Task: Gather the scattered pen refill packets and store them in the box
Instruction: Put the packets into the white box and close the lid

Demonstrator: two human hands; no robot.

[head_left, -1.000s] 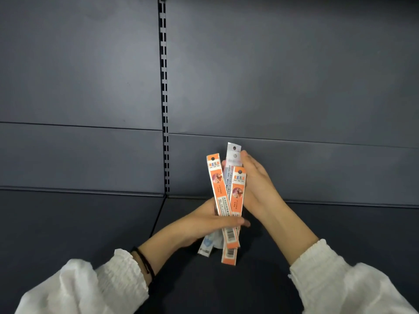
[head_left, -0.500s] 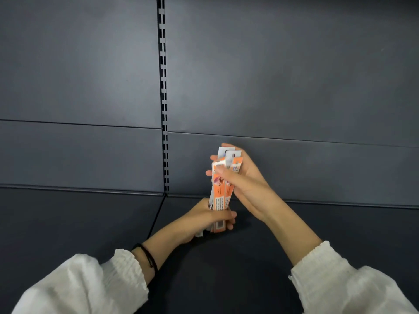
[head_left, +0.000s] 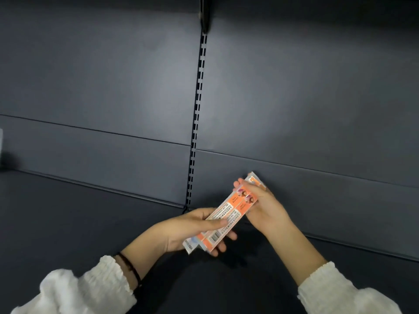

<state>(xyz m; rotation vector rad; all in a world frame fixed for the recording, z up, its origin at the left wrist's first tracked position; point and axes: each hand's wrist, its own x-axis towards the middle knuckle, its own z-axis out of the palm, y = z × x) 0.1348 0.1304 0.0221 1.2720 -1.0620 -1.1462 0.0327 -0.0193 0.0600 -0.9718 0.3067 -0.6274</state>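
A bundle of long orange-and-white pen refill packets point(head_left: 229, 214) is held slanted above the dark shelf, barcode end down left, hang-hole end up right. My left hand point(head_left: 192, 232) grips the lower end, thumb across the top and fingers underneath. My right hand point(head_left: 260, 202) closes around the upper end. A white-backed packet peeks out under the orange ones at the lower end. No box is clearly in view.
The dark shelf board point(head_left: 68, 223) runs under my hands, with the dark back panel point(head_left: 113, 87) behind. A slotted upright point(head_left: 198, 105) divides the panels. A pale object's edge point(head_left: 1, 141) shows at the far left.
The fanned packets were squared into one stack and tilted from upright to a slant pointing up right. The view has shifted left, so my hands sit further right.
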